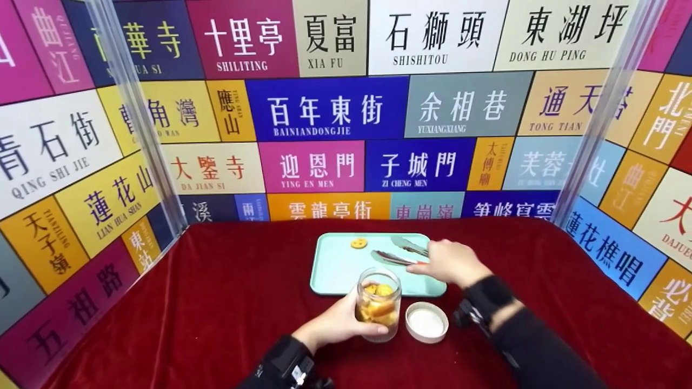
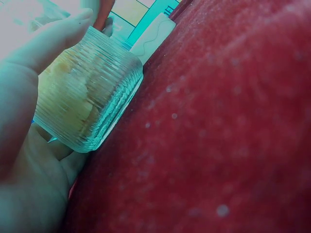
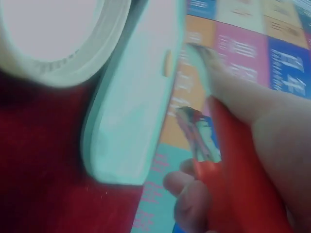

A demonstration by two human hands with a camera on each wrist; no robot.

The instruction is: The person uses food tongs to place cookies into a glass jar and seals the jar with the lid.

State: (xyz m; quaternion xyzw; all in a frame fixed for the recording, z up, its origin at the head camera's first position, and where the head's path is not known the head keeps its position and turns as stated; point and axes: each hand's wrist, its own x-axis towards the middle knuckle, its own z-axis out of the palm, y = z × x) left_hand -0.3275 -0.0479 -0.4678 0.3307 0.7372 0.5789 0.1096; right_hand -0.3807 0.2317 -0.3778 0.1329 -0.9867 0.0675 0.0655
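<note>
My left hand (image 1: 338, 325) grips a clear glass jar (image 1: 395, 310) upright, at the tray's front edge in the head view. Yellow-orange round biscuits (image 1: 377, 309) fill part of it, and its mouth is uncovered. In the left wrist view the ribbed jar (image 2: 109, 73) lies between thumb and fingers. My right hand (image 1: 454, 262) holds tongs (image 1: 393, 259) above the tray's right side. Their red handles (image 3: 243, 160) show in the right wrist view; the metal tips are spread apart with nothing between them. One round biscuit (image 1: 359, 243) lies on the mint-green tray (image 1: 335, 270), at the back.
A round white lid (image 1: 427, 322) lies just right of the jar, in front of the tray. Dark red cloth (image 1: 243, 302) covers the table. Walls of coloured sign panels (image 1: 327, 108) stand behind and at both sides.
</note>
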